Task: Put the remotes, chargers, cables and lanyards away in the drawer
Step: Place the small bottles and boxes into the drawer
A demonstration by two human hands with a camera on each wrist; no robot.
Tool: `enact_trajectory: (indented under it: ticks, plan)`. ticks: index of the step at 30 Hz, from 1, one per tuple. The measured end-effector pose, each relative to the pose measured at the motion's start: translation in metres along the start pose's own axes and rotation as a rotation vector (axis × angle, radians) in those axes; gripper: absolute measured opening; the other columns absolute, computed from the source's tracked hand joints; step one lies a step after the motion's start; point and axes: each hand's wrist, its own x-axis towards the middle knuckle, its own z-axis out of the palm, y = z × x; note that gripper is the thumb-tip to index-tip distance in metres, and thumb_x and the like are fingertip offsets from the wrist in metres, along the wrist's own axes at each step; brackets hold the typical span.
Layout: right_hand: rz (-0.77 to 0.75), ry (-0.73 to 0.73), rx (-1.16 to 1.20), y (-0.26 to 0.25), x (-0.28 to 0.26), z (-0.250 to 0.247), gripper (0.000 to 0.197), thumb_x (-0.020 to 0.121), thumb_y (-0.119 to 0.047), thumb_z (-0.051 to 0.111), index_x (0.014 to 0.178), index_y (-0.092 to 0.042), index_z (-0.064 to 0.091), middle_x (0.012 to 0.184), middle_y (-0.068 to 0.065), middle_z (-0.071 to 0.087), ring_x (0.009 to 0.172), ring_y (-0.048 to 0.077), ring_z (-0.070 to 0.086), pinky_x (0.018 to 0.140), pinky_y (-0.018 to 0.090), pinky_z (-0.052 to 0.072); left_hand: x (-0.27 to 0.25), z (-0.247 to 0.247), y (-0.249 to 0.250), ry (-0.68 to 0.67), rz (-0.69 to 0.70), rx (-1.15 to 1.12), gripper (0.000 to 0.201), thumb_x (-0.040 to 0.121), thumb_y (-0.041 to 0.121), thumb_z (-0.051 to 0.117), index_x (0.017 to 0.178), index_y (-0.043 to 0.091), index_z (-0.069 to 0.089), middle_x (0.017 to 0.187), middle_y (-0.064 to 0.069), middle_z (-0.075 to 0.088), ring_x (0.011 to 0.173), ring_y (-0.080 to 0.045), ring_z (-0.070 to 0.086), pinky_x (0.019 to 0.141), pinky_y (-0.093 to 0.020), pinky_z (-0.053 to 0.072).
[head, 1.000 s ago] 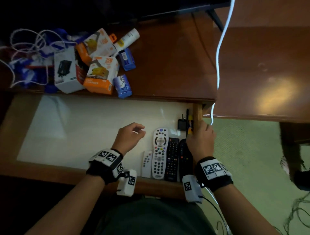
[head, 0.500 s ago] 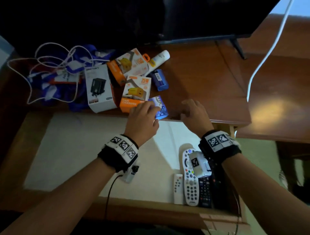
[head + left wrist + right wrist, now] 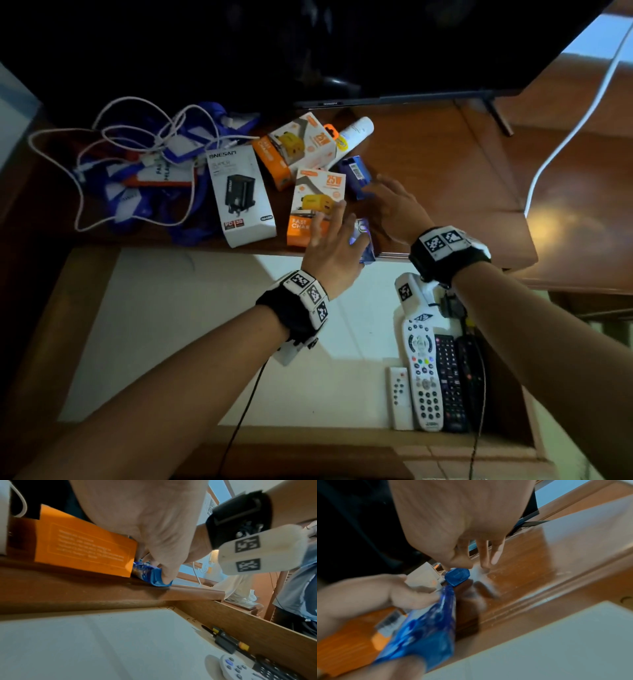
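My left hand (image 3: 337,228) pinches a small blue packet (image 3: 365,247) at the desk's front edge, next to an orange charger box (image 3: 315,209); the left wrist view shows the thumb pressed on the blue packet (image 3: 147,573). My right hand (image 3: 383,192) reaches with straight fingers to a small blue box (image 3: 356,171), its fingertips (image 3: 485,563) touching the desk beside that blue box (image 3: 457,576). White cables (image 3: 137,144) and blue lanyards (image 3: 144,205) lie tangled at the left. Remotes (image 3: 423,377) lie in the open drawer (image 3: 171,325).
A white charger box (image 3: 239,195), another orange box (image 3: 294,150) and a white tube (image 3: 356,133) lie on the desk. A dark TV (image 3: 342,51) stands behind them. A white cord (image 3: 565,137) hangs at the right. A black charger (image 3: 224,643) sits in the drawer's corner.
Both hands have risen from the drawer to the desk top. The left hand has taken hold of the blue packet; the right hand has moved farther, to the blue box.
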Motion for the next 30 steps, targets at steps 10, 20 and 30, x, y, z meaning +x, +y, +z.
enact_trajectory:
  ticks: [10,20,30]
  plan:
    - [0.003,-0.114,-0.083,-0.017,0.021,-0.006,0.066,0.085,-0.004,0.051,0.139,-0.039,0.039,0.157,-0.005,0.016,0.139,0.025,0.031,0.108,0.038,0.037,-0.001,-0.016,0.004,-0.035,0.04,0.104,0.052,0.07,0.022,0.072,0.116,0.017,0.048,0.12,-0.006,0.051,0.129,-0.028,0.031,0.095,-0.05,0.011]
    - [0.175,0.183,-0.007,0.007,-0.03,-0.005,0.021,0.078,-0.01,0.068,0.095,-0.018,0.06,0.122,0.008,0.041,0.104,0.036,0.046,0.09,0.038,0.042,-0.054,-0.002,0.017,-0.031,0.29,-0.048,0.063,0.044,0.035,0.079,0.1,0.017,0.055,0.102,-0.003,0.057,0.11,-0.028,0.049,0.088,-0.043,0.029]
    - [0.449,0.577,0.597,0.01,-0.129,0.02,0.036,0.065,-0.005,0.074,0.091,-0.018,0.053,0.103,0.005,0.047,0.08,0.022,0.05,0.068,0.026,0.038,-0.094,0.052,0.01,-0.478,-0.007,-0.383,0.069,0.06,0.039,0.075,0.118,0.024,0.042,0.112,-0.001,0.045,0.091,-0.027,0.056,0.076,-0.035,0.048]
